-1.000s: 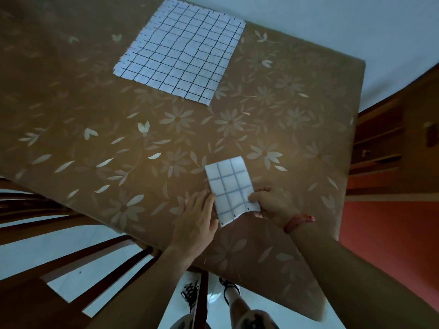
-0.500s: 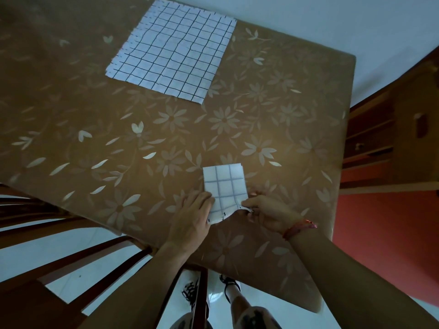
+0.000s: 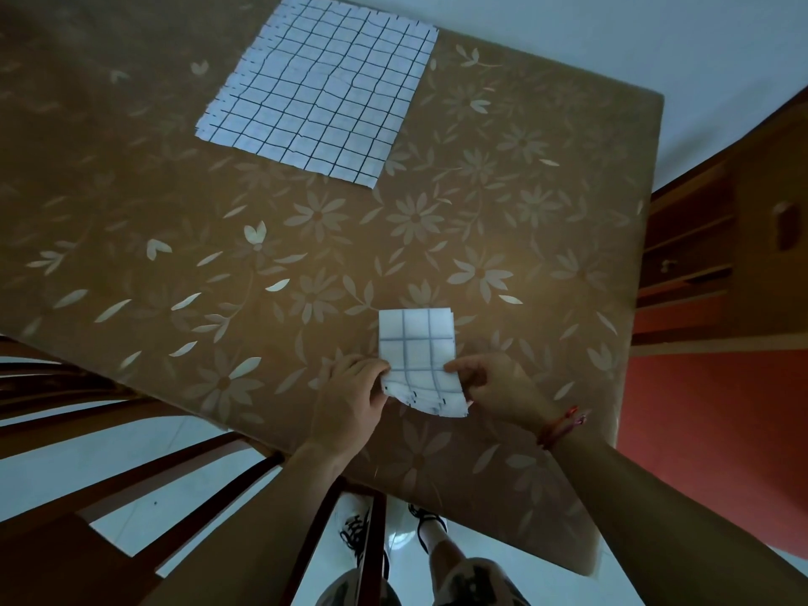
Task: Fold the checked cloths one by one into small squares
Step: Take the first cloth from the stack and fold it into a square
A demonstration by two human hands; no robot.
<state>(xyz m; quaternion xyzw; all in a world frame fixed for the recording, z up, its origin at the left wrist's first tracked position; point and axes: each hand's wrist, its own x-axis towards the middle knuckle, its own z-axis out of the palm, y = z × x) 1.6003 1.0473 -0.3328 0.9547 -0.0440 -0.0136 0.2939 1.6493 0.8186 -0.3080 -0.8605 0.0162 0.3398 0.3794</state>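
A small folded checked cloth (image 3: 417, 349), white with dark grid lines, lies near the table's front edge. Its near end curls up off the table, showing several layers. My left hand (image 3: 350, 398) pinches the cloth's near left edge. My right hand (image 3: 496, 387), with a red string at the wrist, pinches its near right edge. A second checked cloth (image 3: 321, 87) lies spread flat at the far side of the table, well away from both hands.
The table (image 3: 218, 238) wears a brown cover with pale flowers. Wooden chair slats (image 3: 144, 487) stand at the lower left under the front edge. A wooden shelf unit (image 3: 717, 255) stands to the right. My feet show on the pale floor below.
The left hand went from lying flat beside the folded cloth to pinching its edge. Both hands have raised the cloth's near end off the table, and the cloth has turned squarer to me.
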